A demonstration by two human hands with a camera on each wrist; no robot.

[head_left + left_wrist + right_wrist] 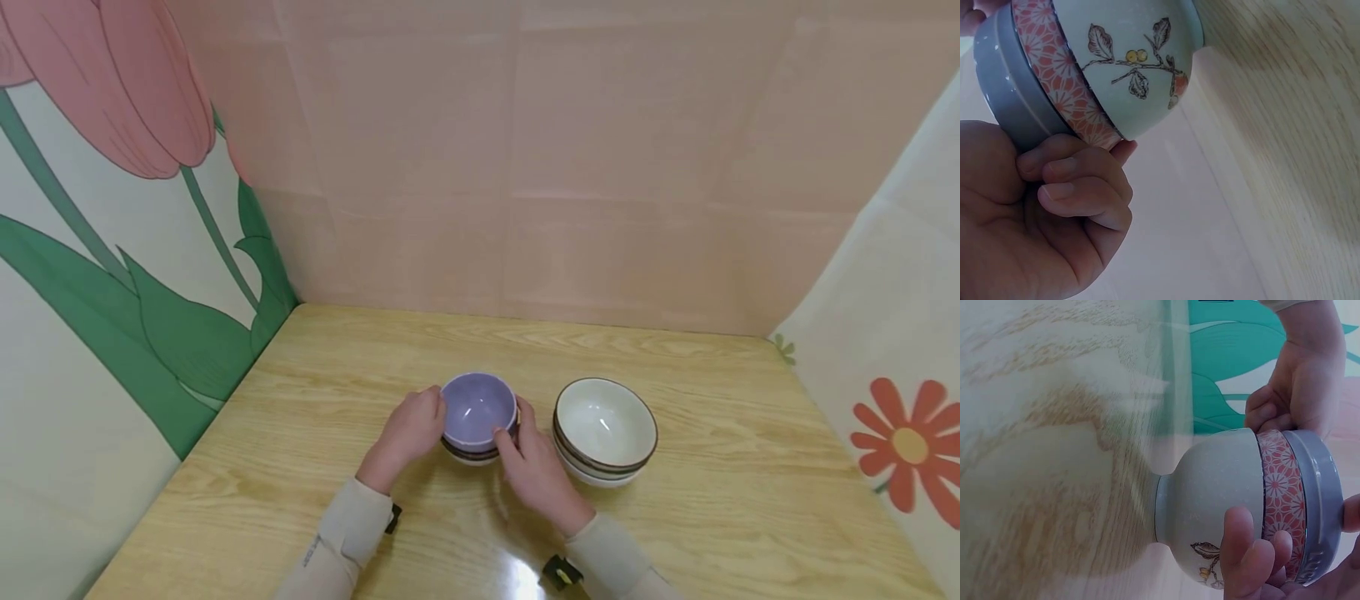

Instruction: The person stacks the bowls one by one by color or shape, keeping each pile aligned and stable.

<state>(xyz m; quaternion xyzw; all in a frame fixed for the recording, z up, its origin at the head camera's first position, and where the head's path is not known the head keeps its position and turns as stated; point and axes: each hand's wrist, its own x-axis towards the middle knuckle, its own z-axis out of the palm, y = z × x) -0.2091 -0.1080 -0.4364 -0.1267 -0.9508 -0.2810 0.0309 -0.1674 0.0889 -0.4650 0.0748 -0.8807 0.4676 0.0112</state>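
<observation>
A stack of nested bowls stands at the middle of the wooden table (pixel 675 517). On top is a purple bowl (pixel 477 410). Under it the wrist views show a bowl with a pink patterned band (pixel 1279 487) and a pale bowl with a leaf-and-berry motif (pixel 1135 62). My left hand (pixel 408 433) grips the stack's left side, its fingers (pixel 1079 187) curled at the purple rim (pixel 1007 94). From the right, my right hand (pixel 528 462) holds the stack, with fingertips (pixel 1250 556) on the pale bowl (pixel 1216 500). I cannot tell whether the stack's foot touches the table.
A second stack of white bowls with brown rims (pixel 604 427) stands just right of my right hand. Around the table are a pink back wall, a tulip-printed panel (pixel 112 275) on the left and a flower-printed panel (pixel 900 375) on the right.
</observation>
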